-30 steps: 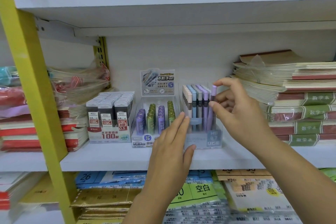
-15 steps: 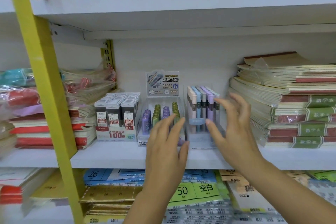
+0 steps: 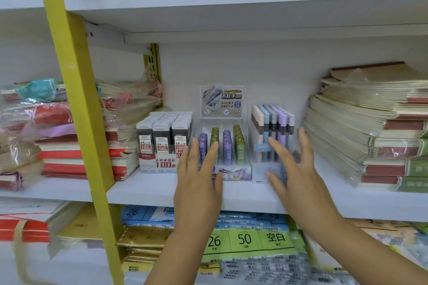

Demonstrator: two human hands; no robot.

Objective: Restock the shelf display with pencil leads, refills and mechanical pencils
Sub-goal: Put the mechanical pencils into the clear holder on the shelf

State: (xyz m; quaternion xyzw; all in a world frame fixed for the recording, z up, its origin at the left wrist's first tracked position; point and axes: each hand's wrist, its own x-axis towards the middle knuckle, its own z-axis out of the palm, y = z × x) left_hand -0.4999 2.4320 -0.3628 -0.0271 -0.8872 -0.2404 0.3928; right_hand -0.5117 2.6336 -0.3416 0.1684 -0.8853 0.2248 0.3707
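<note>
Three display boxes stand side by side on the white middle shelf [image 3: 148,190]. At the left is a box of black lead cases [image 3: 165,139], in the middle a clear box of purple and green lead tubes [image 3: 228,146] with a header card, and at the right a clear box of pastel mechanical pencils [image 3: 272,127]. My left hand [image 3: 199,176] is raised with straight fingers in front of the middle box. Fingers spread, my right hand [image 3: 294,169] hovers at the front of the pencil box. Neither hand holds anything.
Stacks of notebooks [image 3: 375,127] fill the shelf's right side; wrapped red notebooks [image 3: 76,155] lie at the left behind a yellow upright [image 3: 76,90]. The shelf below holds packs of paper [image 3: 245,240]. An upper shelf [image 3: 231,4] hangs overhead.
My right hand let go of the purple pencil, which now stands in its box. Both hands have drawn back from the boxes with open fingers, and my view has moved closer.
</note>
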